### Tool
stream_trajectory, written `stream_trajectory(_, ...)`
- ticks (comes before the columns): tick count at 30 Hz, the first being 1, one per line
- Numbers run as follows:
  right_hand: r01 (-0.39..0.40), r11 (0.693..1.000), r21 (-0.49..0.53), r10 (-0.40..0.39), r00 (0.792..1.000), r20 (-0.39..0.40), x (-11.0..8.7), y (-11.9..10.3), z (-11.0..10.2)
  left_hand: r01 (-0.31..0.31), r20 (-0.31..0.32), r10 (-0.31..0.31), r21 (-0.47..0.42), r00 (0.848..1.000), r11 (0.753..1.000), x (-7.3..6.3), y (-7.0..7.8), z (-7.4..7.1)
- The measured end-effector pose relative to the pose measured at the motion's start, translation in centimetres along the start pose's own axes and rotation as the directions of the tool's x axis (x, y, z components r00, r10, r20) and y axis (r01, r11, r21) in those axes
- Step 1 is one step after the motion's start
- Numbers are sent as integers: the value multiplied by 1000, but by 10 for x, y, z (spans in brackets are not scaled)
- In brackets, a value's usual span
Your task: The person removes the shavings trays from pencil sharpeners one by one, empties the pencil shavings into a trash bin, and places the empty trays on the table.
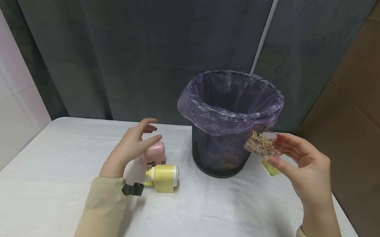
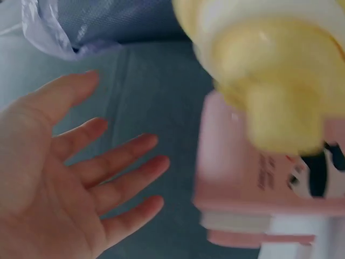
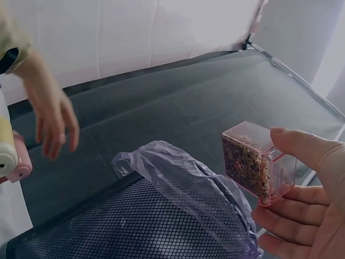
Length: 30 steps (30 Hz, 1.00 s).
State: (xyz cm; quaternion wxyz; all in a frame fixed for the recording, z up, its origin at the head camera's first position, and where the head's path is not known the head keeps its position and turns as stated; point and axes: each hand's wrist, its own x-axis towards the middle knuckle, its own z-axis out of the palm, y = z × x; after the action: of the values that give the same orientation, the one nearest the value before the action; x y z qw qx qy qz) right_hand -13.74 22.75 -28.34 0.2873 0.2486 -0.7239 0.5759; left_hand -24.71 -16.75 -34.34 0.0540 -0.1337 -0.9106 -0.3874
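Note:
My right hand (image 1: 305, 161) pinches a clear, pink-tinted shavings drawer (image 1: 259, 144) between thumb and fingers, beside the bin's front right rim. In the right wrist view the small box (image 3: 245, 164) is tilted and partly filled with pale and dark shavings. My left hand (image 1: 131, 143) hovers with spread, relaxed fingers by a pink pencil sharpener (image 1: 155, 151), holding nothing. That sharpener, with a black-and-white cartoon figure, is partly hidden by the hand in the head view. A yellow pencil sharpener (image 1: 164, 174) lies just in front of it.
A black mesh wastebasket (image 1: 212, 155) with a purple plastic liner (image 1: 210, 120) stands at the table's back. Behind its right side lies a yellow-tinted clear box (image 1: 270, 168), partly covered by my right hand. A white cloth (image 1: 200, 220) covers the table; dark curtain (image 1: 148, 52) hangs behind.

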Motion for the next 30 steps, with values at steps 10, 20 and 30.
stream_trajectory(10, -13, 1000, -4, 13, 1000, -1, 8, -7, -5, -193, -164, 183, -52, 969, 980, 8, 43, -14)
stream_trajectory(20, -62, 995, -72, 58, 997, -52, 18, -12, -8, -295, -159, 282, -64, 946, 953, 20, 80, -19)
stream_trajectory(30, -105, 978, -179, 89, 992, -95, 30, -18, -11, -291, -102, 285, -44, 953, 956, 33, 101, -8)
